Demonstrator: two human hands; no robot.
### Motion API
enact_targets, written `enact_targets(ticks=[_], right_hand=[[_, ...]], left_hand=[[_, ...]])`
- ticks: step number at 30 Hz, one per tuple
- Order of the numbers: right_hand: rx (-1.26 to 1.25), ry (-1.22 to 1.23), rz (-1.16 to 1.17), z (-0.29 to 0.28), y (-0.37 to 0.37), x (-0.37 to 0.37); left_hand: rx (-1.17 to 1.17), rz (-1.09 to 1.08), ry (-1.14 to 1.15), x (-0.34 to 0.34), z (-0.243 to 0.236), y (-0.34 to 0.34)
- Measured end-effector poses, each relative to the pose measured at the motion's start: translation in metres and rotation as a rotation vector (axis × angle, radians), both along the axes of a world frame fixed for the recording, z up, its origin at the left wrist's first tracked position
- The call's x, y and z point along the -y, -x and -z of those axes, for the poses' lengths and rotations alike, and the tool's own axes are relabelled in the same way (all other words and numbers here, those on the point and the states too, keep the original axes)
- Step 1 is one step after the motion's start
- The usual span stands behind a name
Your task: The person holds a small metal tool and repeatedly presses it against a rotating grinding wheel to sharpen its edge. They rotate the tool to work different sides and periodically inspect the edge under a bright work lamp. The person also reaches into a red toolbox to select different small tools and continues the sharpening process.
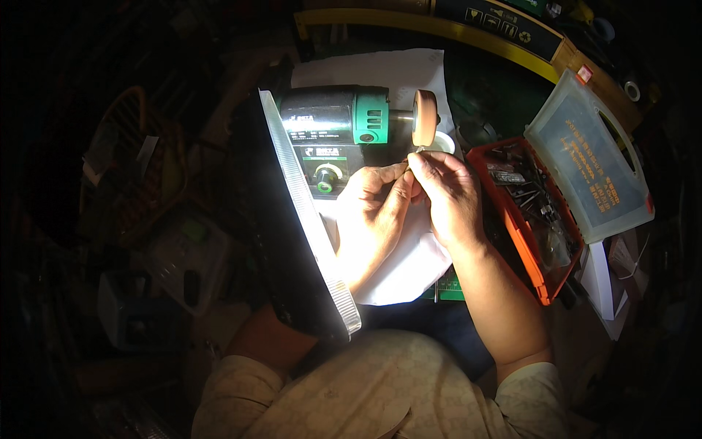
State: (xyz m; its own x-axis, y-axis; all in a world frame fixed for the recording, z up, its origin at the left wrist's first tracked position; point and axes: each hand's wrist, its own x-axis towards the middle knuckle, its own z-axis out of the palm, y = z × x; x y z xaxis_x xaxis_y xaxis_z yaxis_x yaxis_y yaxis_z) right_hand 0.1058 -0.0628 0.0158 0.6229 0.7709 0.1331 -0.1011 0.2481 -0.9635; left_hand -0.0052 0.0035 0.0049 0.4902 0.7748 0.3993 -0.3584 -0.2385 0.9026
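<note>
My left hand [371, 216] and my right hand [455, 201] meet in front of a bench grinder [371, 117] with a green and black body. Their thumbs and fingertips are pinched together around something small, mostly hidden by the fingers; I cannot make out its kind. The fingertips sit just below the lower edge of the tan wheel [423, 121] on the grinder's shaft, and whether the held piece touches it is unclear. A green knob [326, 178] on the grinder's black base lies left of my hands. Behind my right fingers shows a white cup [443, 143].
A lit lamp [303, 212] crosses over my left forearm. White paper [398, 274] lies under the grinder. An orange toolbox [521, 245] with metal bits stands right, its clear lid [589, 164] raised. A yellow bar [439, 33] runs along the back.
</note>
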Motion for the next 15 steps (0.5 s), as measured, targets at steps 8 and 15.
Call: enact_targets(ticks=[8, 15], right_hand=[[-0.014, 0.001, -0.013, 0.0009, -0.0005, 0.0], [-0.023, -0.026, -0.015, 0.0012, 0.0003, -0.0005]], left_hand=[[-0.031, -0.006, 0.008, 0.001, -0.001, 0.0009], [0.049, 0.03, 0.0, -0.0007, 0.0002, -0.0013]])
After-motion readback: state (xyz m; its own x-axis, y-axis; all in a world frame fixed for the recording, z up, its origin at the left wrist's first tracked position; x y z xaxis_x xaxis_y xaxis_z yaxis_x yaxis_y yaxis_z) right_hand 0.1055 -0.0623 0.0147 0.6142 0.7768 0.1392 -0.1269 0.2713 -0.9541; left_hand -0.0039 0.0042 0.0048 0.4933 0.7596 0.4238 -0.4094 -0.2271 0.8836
